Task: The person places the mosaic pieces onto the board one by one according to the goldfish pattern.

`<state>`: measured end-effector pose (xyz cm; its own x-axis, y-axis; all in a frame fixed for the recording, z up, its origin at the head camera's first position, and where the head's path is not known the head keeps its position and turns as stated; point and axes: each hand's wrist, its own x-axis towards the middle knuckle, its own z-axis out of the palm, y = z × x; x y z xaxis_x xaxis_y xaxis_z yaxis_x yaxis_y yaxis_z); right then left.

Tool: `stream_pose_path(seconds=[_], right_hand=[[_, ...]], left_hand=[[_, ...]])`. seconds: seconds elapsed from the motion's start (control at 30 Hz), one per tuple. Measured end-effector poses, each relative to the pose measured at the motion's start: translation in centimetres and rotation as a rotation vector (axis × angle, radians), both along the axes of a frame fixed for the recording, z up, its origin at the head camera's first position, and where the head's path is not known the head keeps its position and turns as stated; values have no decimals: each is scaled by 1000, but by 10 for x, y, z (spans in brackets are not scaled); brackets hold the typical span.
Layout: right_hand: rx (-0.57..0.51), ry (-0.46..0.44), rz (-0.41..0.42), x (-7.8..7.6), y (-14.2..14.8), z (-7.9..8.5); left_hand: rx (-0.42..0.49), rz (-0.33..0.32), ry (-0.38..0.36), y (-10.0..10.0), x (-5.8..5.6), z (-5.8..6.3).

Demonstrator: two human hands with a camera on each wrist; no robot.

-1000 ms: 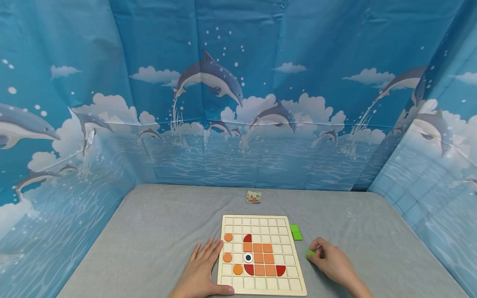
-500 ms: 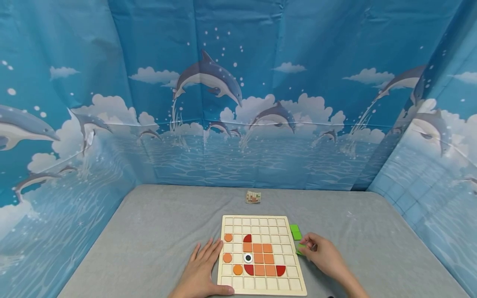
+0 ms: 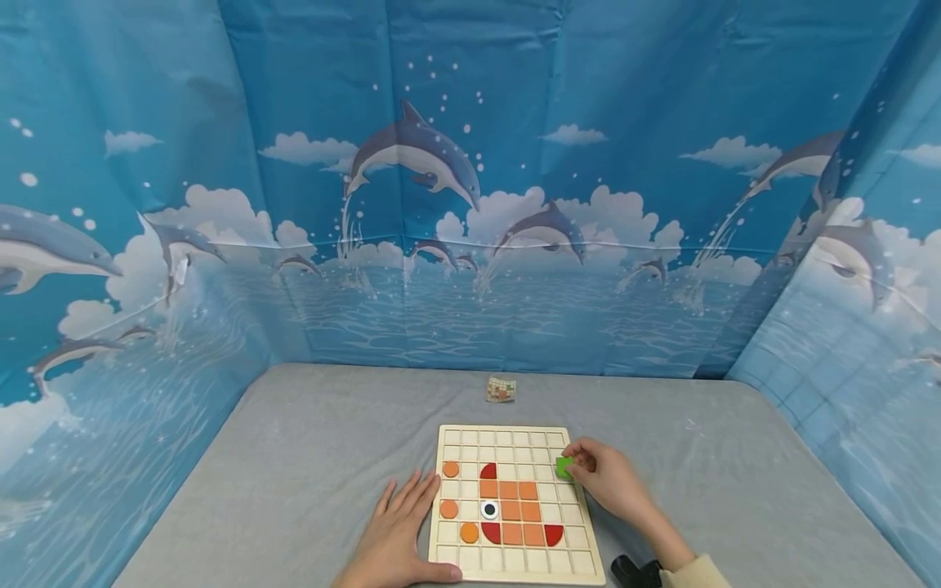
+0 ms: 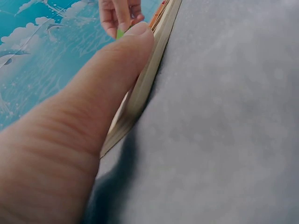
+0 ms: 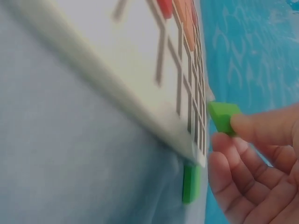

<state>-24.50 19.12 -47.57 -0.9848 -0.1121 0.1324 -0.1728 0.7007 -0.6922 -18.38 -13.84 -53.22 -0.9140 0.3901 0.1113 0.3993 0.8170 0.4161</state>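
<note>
A pale wooden grid board (image 3: 537,567) lies on the grey cloth. On it sit several orange squares (image 3: 510,511), dark red quarter-round pieces (image 3: 555,535), three orange discs (image 3: 469,532) and a white eye piece (image 3: 489,510). My left hand (image 3: 397,531) rests along the board's left edge, fingers straight, thumb at the lower left corner. Between thumb and fingertips, my right hand (image 3: 610,482) pinches a green square tile (image 3: 563,467) over the rightmost column. More green tile (image 5: 191,184) shows beside the board's edge in the right wrist view, hidden behind the hand in the head view.
A small picture card (image 3: 501,389) lies beyond the board on the grey cloth (image 3: 331,441). Dolphin-patterned curtains (image 3: 470,286) hang around the back and sides. A dark strap-like device (image 3: 635,572) sits by the right wrist, next to a pale sleeve (image 3: 694,573).
The right hand has carried the green tile from the cloth at the right, leftward and away from me, over the board's right side. The left hand has stayed in place.
</note>
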Motion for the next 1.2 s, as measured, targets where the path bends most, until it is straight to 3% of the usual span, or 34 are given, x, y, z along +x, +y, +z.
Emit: stream_pose_path(seconds=[0.37,0.57,0.9,1.2], right_hand=[[-32,58,102,-16,-16,2],[-7,33,125,-22,-20,1],[-5,-4,91,-32,-23,-5],[43,27,69,-30,-25,-5]], left_hand=[[21,-5,-6,0,0,-1],[19,-6,12,0,0,-1],[12,-3,0,1,0,0],[11,-4,-24,1,0,0]])
